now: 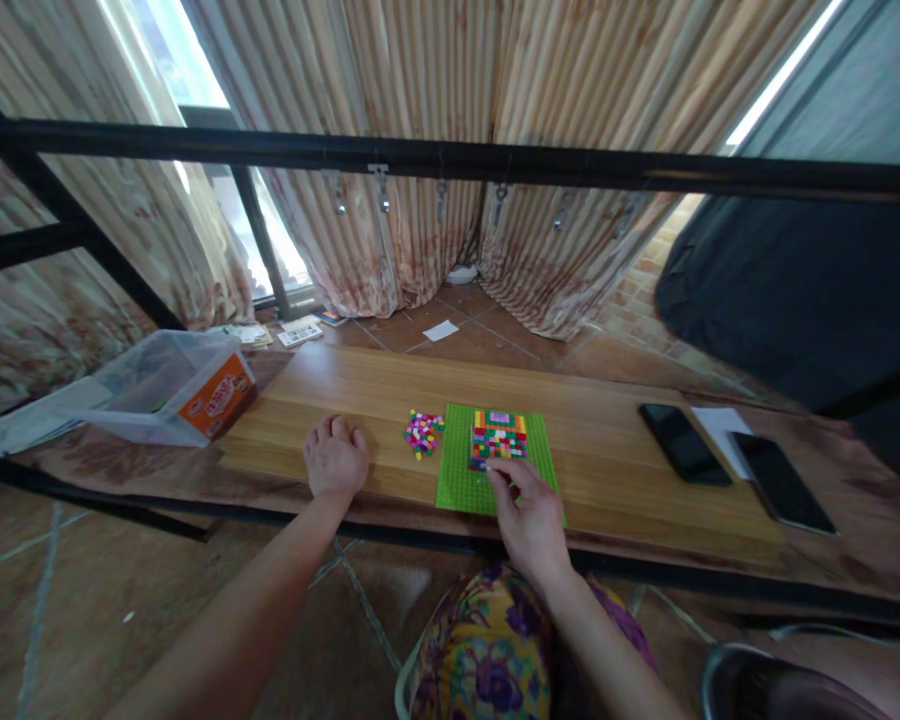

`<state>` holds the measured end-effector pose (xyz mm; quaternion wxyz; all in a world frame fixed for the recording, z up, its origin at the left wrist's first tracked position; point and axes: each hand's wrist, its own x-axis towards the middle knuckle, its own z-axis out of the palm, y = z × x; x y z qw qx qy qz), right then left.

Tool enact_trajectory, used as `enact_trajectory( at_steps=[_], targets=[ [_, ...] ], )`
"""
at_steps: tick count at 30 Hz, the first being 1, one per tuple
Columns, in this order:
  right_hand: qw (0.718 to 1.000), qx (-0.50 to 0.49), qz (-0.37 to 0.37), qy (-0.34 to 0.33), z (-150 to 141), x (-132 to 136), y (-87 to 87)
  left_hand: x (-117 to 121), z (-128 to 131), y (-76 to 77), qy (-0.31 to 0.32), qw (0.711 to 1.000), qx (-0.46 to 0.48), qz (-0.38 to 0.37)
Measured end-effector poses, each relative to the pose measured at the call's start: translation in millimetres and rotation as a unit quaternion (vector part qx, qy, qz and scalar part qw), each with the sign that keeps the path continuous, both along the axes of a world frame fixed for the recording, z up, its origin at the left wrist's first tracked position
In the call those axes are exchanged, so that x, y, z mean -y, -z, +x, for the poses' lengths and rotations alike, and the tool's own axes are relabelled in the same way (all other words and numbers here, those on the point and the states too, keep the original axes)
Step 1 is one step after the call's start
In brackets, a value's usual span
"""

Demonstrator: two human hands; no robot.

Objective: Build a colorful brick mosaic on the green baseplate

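Note:
On the wooden board, a green studded baseplate (456,470) carries a low block of multicoloured toy building bricks (501,437). My right hand (532,510) reaches over the plate's front part, thumb and forefinger pinched together at the front left corner of the brick block. Whatever lies between those fingertips is too small to make out. Left of the plate is a loose pile of small bricks (421,434), in pink, white, yellow and other colours. My left hand (336,458) lies palm down on the board, left of this pile, fingers loosely spread and holding nothing.
A clear plastic box (150,385) with an orange label stands left of the wooden board (585,420). Two dark phones (684,443) and a white paper (720,432) lie at the right. A black metal bar (435,160) crosses beyond the board, before striped curtains.

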<state>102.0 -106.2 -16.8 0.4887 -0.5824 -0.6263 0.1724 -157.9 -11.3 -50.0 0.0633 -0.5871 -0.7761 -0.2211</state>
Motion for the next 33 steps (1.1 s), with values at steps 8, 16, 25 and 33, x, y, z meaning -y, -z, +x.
enact_trajectory(
  at_steps=[8,16,25,33],
  targets=[
    [0.975,-0.173,-0.034,0.136,58.9,-25.2,13.3,0.0,-0.5,-0.5,-0.003,1.0,-0.006,-0.003],
    [0.978,-0.186,-0.035,0.092,61.0,-44.7,5.2,-0.2,-1.0,-1.4,-0.002,1.0,0.002,-0.005],
    [0.981,-0.167,-0.021,0.095,58.7,-40.9,25.0,-0.1,0.1,0.4,-0.009,1.0,-0.003,-0.006],
    [0.98,-0.167,-0.002,0.109,55.6,-40.0,25.3,0.8,1.3,-0.5,-0.01,1.0,-0.002,-0.014]
  ],
)
